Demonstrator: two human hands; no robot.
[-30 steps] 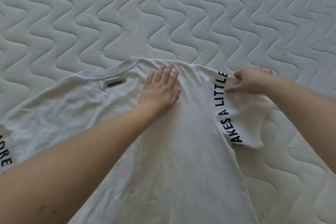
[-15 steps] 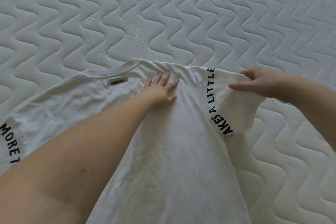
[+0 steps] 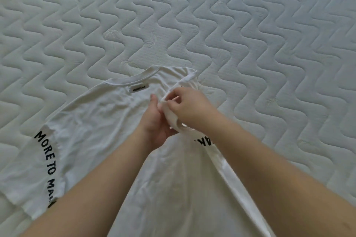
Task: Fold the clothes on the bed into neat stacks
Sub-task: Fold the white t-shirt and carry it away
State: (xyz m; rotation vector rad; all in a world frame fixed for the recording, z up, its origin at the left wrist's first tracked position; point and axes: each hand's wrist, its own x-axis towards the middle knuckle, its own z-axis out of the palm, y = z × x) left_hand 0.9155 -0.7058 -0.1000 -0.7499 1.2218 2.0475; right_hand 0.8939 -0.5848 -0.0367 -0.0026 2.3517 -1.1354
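Right hand [image 3: 189, 108] has carried the right sleeve [image 3: 174, 119] inward over the white T-shirt [image 3: 100, 121]; fingers pinch its hem. Left hand [image 3: 157, 121] now curled beside it, grip unclear. First side fold underway.

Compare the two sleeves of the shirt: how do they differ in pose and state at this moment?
The left sleeve lies flat and spread on the mattress; the right sleeve is lifted and folded in over the shirt. No hand touches the left sleeve; the right hand pinches the right sleeve, with the left hand beside it. The left sleeve's lettering reads plainly; the right sleeve's is mostly hidden. Both are white with black print.
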